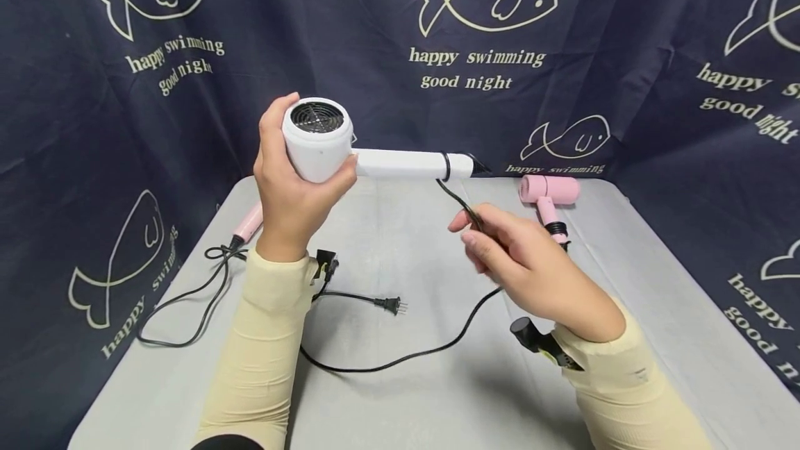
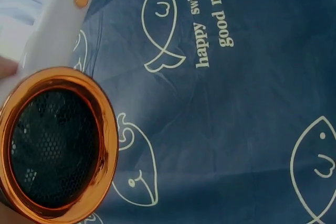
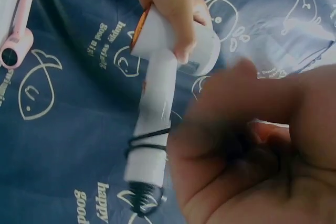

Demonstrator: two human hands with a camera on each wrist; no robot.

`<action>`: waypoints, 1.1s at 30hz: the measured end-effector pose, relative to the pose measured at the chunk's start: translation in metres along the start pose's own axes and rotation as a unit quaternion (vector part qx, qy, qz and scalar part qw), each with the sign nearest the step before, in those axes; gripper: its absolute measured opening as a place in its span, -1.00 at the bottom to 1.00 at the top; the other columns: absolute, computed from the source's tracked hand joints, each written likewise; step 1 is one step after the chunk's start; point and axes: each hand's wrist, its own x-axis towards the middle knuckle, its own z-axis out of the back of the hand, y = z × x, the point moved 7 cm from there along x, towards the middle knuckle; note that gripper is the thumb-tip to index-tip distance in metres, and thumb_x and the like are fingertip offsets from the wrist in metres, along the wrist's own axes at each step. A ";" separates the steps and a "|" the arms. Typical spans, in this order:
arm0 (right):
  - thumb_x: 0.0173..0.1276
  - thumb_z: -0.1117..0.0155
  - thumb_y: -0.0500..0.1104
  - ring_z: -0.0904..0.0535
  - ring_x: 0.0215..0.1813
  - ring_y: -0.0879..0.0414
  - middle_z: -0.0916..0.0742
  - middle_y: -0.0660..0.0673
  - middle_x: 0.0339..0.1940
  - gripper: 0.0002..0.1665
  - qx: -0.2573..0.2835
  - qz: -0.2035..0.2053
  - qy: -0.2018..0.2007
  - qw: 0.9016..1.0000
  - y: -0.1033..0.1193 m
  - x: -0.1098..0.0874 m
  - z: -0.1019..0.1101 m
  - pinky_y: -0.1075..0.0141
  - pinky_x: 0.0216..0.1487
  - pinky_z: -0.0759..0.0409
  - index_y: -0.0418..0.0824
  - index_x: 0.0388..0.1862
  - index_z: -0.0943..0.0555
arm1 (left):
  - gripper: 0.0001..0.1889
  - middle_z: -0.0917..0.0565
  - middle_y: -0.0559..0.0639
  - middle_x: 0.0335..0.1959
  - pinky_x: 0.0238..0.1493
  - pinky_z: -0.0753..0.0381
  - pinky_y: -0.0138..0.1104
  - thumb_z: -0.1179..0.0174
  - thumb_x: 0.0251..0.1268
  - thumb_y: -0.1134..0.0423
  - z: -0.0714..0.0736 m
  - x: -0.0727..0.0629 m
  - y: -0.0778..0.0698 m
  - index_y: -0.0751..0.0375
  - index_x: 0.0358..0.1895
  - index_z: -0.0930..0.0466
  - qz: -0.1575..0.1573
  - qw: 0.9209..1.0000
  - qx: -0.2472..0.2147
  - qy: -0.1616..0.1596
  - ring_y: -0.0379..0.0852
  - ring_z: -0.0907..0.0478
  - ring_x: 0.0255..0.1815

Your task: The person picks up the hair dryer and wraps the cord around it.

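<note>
The person's left hand (image 1: 284,186) is clamping round the head of a white hair dryer (image 1: 400,164), which it is holding up above the grey table (image 1: 437,248). The handle is pointing right, and the black grille is facing the head camera. In the left wrist view, a copper-coloured ring (image 2: 107,145) is framing the dark mesh. The right hand (image 1: 531,262) is pinching the black cord (image 1: 459,195) between thumb and fingers, just below the handle's end. In the right wrist view, 2 bands of cord are circling the handle. On the table, black cord is curving from below the right hand toward the left sleeve (image 1: 269,339). A plug (image 1: 392,305) is lying near that sleeve. A pink hair dryer (image 1: 550,191) is lying at the back right, and a pink handle (image 1: 251,223) is showing behind the left wrist. A fish-patterned blue cloth (image 1: 375,12) is hanging behind.
</note>
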 end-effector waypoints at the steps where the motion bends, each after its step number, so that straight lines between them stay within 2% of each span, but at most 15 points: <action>1: 0.64 -0.08 -0.22 -0.46 -0.47 0.17 -0.54 -0.01 -0.49 -0.80 -0.015 0.007 -0.020 1.000 0.000 0.001 0.004 0.36 -0.44 -0.51 -0.02 0.05 -0.63 | -0.18 -0.63 0.17 0.16 0.12 -0.56 -0.21 -0.51 -0.12 0.34 0.000 0.000 0.001 0.34 0.35 -0.42 -0.002 1.000 0.001 0.008 -0.05 -0.60 0.08; 4: 0.61 -0.13 -0.25 -0.41 -0.40 0.21 -0.55 0.05 -0.47 -0.74 -0.070 0.024 -0.088 0.993 0.000 0.001 0.017 0.40 -0.33 -0.41 0.00 0.04 -0.72 | -0.20 -0.64 0.22 0.12 0.11 -0.56 -0.22 -0.50 -0.15 0.37 0.002 0.003 -0.008 0.39 0.32 -0.44 -0.006 1.000 -0.008 0.026 -0.02 -0.60 0.07; 7: 0.54 -0.22 -0.30 -0.45 -0.35 0.25 -0.70 0.12 -0.35 -0.74 -0.093 0.054 -0.134 0.985 0.001 0.001 0.029 0.45 -0.28 -0.42 -0.03 0.00 -0.77 | -0.19 -0.66 0.23 0.12 0.09 -0.56 -0.22 -0.52 -0.17 0.37 -0.001 0.003 -0.010 0.39 0.31 -0.45 -0.007 0.998 -0.020 0.061 0.00 -0.60 0.07; 10: 0.47 -0.28 -0.36 -0.46 -0.37 0.29 -0.72 0.14 -0.32 -0.73 -0.097 0.085 -0.150 0.980 -0.001 0.001 0.036 0.47 -0.32 -0.43 -0.07 -0.03 -0.79 | -0.17 -0.69 0.16 0.12 0.08 -0.55 -0.24 -0.56 -0.22 0.36 -0.004 0.001 -0.009 0.33 0.31 -0.48 0.003 0.994 -0.037 0.105 -0.02 -0.62 0.06; 12: 0.41 -0.32 -0.41 -0.43 -0.39 0.31 -0.68 0.13 -0.39 -0.73 -0.100 0.107 -0.157 0.977 -0.002 0.002 0.040 0.47 -0.37 -0.40 -0.11 -0.06 -0.80 | -0.15 -0.69 0.11 0.14 0.08 -0.54 -0.26 -0.58 -0.25 0.35 -0.007 0.000 -0.008 0.29 0.31 -0.50 0.011 0.990 -0.044 0.132 -0.04 -0.63 0.05; 16: 0.32 -0.36 -0.47 -0.35 -0.48 0.33 -0.60 0.08 -0.50 -0.74 -0.092 0.144 -0.169 0.971 -0.002 0.005 0.046 0.47 -0.46 -0.32 -0.19 -0.14 -0.80 | -0.14 -0.70 0.06 0.09 0.05 -0.52 -0.31 -0.59 -0.30 0.39 -0.011 -0.003 -0.010 0.25 0.30 -0.52 0.028 0.982 -0.081 0.166 -0.10 -0.64 0.00; 18: 0.28 -0.38 -0.50 -0.32 -0.51 0.33 -0.59 0.06 -0.52 -0.74 -0.079 0.157 -0.172 0.969 0.000 0.007 0.048 0.46 -0.49 -0.29 -0.22 -0.18 -0.80 | -0.14 -0.70 0.09 0.06 0.07 -0.52 -0.30 -0.57 -0.31 0.45 -0.012 -0.003 -0.012 0.30 0.30 -0.51 0.031 0.976 -0.119 0.178 -0.07 -0.64 0.00; 23: 0.22 -0.39 -0.55 -0.26 -0.56 0.33 -0.62 0.02 -0.55 -0.76 -0.052 0.158 -0.177 0.970 0.007 0.009 0.050 0.46 -0.53 -0.23 -0.28 -0.26 -0.80 | -0.13 -0.67 0.17 0.07 0.12 -0.54 -0.24 -0.54 -0.33 0.54 -0.013 -0.002 -0.015 0.41 0.30 -0.48 0.041 0.958 -0.210 0.191 0.02 -0.61 0.03; 27: 0.17 -0.43 -0.55 -0.26 -0.59 0.32 -0.65 0.03 -0.54 -0.74 -0.040 0.147 -0.169 0.974 -0.001 0.010 0.049 0.45 -0.56 -0.22 -0.25 -0.29 -0.80 | -0.10 -0.64 0.18 0.12 0.14 -0.55 -0.20 -0.56 -0.36 0.55 -0.012 -0.003 -0.010 0.40 0.31 -0.49 0.055 0.947 -0.258 0.185 0.09 -0.60 0.06; 30: 0.19 -0.44 -0.53 -0.33 -0.56 0.29 -0.71 0.01 -0.47 -0.72 -0.028 0.135 -0.155 0.978 -0.012 0.012 0.046 0.43 -0.54 -0.28 -0.20 -0.26 -0.82 | -0.07 -0.64 0.21 0.12 0.14 -0.57 -0.17 -0.57 -0.37 0.56 -0.013 -0.005 -0.002 0.38 0.33 -0.47 0.063 0.939 -0.290 0.177 0.14 -0.60 0.08; 33: 0.32 -0.38 -0.46 -0.47 -0.44 0.24 -0.77 0.01 -0.35 -0.74 -0.011 0.109 -0.134 0.985 -0.023 0.014 0.041 0.43 -0.43 -0.42 -0.14 -0.19 -0.81 | -0.05 -0.65 0.25 0.10 0.14 -0.59 -0.16 -0.58 -0.36 0.53 -0.014 -0.006 0.003 0.37 0.35 -0.45 0.060 0.935 -0.306 0.167 0.17 -0.62 0.08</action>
